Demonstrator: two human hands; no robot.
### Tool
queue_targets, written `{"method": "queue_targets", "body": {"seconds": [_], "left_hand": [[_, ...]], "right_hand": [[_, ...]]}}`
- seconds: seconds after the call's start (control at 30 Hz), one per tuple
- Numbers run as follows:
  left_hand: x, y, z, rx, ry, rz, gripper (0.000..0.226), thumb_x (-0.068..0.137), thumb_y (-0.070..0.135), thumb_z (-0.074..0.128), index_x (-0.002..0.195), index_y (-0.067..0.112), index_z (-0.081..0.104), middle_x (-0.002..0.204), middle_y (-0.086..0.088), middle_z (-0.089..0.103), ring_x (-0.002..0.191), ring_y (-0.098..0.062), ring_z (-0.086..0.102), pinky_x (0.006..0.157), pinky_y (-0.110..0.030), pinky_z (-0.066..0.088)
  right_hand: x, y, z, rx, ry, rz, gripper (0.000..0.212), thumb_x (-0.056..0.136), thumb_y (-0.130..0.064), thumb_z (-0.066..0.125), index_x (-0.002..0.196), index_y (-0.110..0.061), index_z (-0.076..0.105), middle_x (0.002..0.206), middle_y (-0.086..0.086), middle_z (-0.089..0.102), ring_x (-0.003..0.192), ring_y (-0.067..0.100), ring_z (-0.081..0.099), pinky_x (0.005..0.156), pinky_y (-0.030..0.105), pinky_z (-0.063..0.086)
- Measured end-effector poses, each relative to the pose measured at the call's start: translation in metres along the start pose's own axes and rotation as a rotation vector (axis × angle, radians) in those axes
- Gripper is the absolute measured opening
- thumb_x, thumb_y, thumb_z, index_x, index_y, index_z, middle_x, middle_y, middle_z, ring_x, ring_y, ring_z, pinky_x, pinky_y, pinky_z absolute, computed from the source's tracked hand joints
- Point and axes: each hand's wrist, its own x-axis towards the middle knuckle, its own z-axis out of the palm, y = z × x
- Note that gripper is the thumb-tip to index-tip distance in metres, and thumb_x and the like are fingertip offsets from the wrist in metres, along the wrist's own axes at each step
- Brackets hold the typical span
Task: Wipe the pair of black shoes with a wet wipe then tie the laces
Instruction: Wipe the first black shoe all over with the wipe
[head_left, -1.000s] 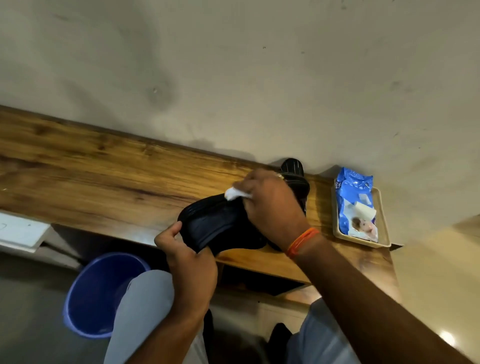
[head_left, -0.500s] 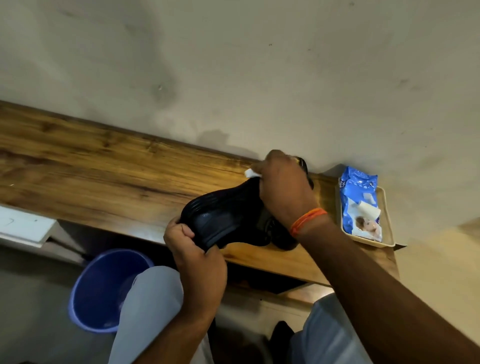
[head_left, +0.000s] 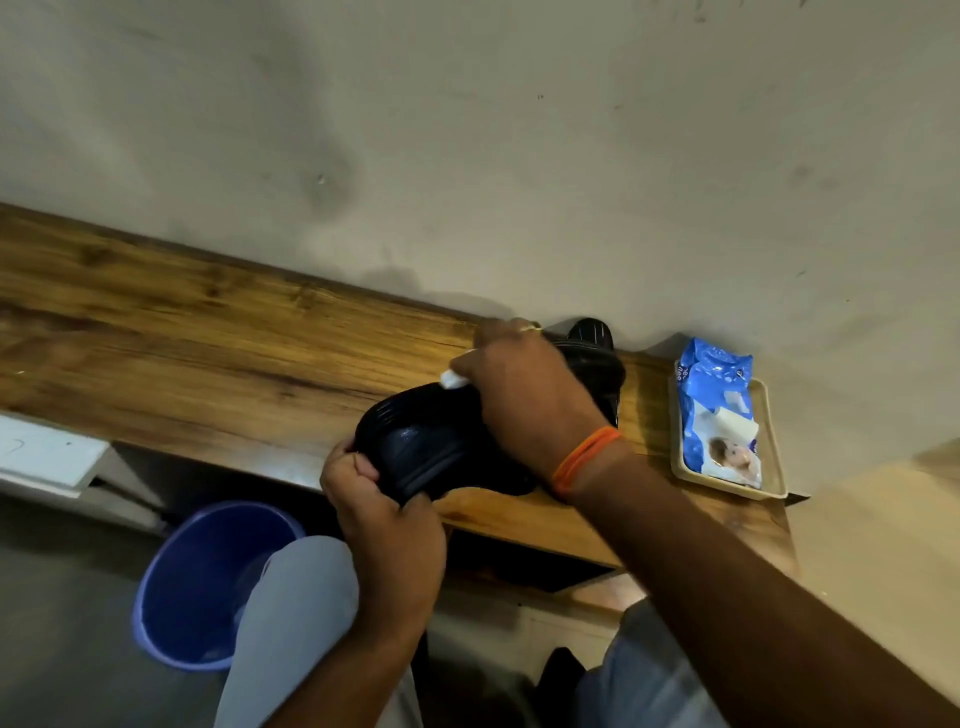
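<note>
The left hand (head_left: 384, 519) grips one end of a black ridged-sole shoe (head_left: 421, 447), held sole-up over the edge of the wooden plank table (head_left: 208, 343). The right hand (head_left: 524, 395) — orange thread band at the wrist — presses a white wet wipe (head_left: 453, 379) against it. A second black shoe (head_left: 597, 353) lies behind. Right of it, a blue wipes packet (head_left: 719, 415) sits in a beige tray (head_left: 771, 452); a blue plastic bucket (head_left: 202, 587) stands below.

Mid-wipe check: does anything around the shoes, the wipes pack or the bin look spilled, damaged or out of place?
Nothing stands out. The left hand grips the shoe, sole up, while the right hand presses the wipe on it. The second shoe sits behind. The wipes pack lies in its tray; the bin is upright.
</note>
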Motion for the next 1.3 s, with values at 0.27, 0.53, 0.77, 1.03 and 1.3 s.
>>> {"method": "queue_targets", "body": {"seconds": [0.27,0.53,0.77,1.03,1.3], "left_hand": [[0.0,0.001,-0.003,-0.026,0.036,-0.014,0.04,0.081,-0.014,0.055,0.098,0.018,0.037,0.125,-0.015,0.046,0.111,-0.026,0.056,0.075,-0.021,0.053],[0.004,0.001,0.0,-0.088,0.089,-0.171,0.042,0.084,0.006,0.068,0.112,0.019,0.041,0.115,-0.014,0.057,0.098,-0.022,0.062,0.072,-0.028,0.053],[0.006,0.001,-0.004,-0.225,0.082,-0.243,0.053,0.075,-0.014,0.059,0.097,0.03,0.042,0.118,-0.013,0.054,0.101,-0.026,0.065,0.073,-0.033,0.058],[0.005,0.006,-0.002,-0.235,0.097,-0.299,0.048,0.079,-0.005,0.065,0.107,0.025,0.041,0.112,-0.014,0.059,0.095,-0.027,0.065,0.075,-0.042,0.059],[0.005,0.002,-0.008,-0.285,0.06,-0.258,0.056,0.075,-0.016,0.057,0.093,0.035,0.045,0.112,-0.01,0.058,0.099,-0.034,0.067,0.081,-0.053,0.058]], "right_hand": [[-0.018,0.06,0.007,-0.028,0.115,0.319,0.031,0.084,-0.008,0.059,0.108,-0.022,0.073,0.099,0.013,0.059,0.09,0.034,0.061,0.077,0.034,0.049],[-0.048,-0.052,0.016,0.204,0.04,-0.206,0.026,0.082,-0.018,0.07,0.108,-0.016,0.071,0.101,0.011,0.062,0.087,0.029,0.058,0.065,0.035,0.05],[-0.043,0.027,0.014,0.058,0.226,0.1,0.036,0.08,0.0,0.069,0.113,-0.014,0.07,0.1,0.012,0.063,0.089,0.03,0.06,0.072,0.035,0.055],[-0.06,-0.048,0.015,0.147,0.125,-0.224,0.039,0.085,-0.015,0.044,0.115,-0.004,0.066,0.104,0.015,0.062,0.09,0.03,0.058,0.065,0.037,0.052],[-0.019,0.083,0.002,-0.042,0.298,0.244,0.039,0.075,0.003,0.06,0.106,-0.017,0.073,0.095,0.014,0.06,0.083,0.037,0.06,0.072,0.034,0.05]]}}
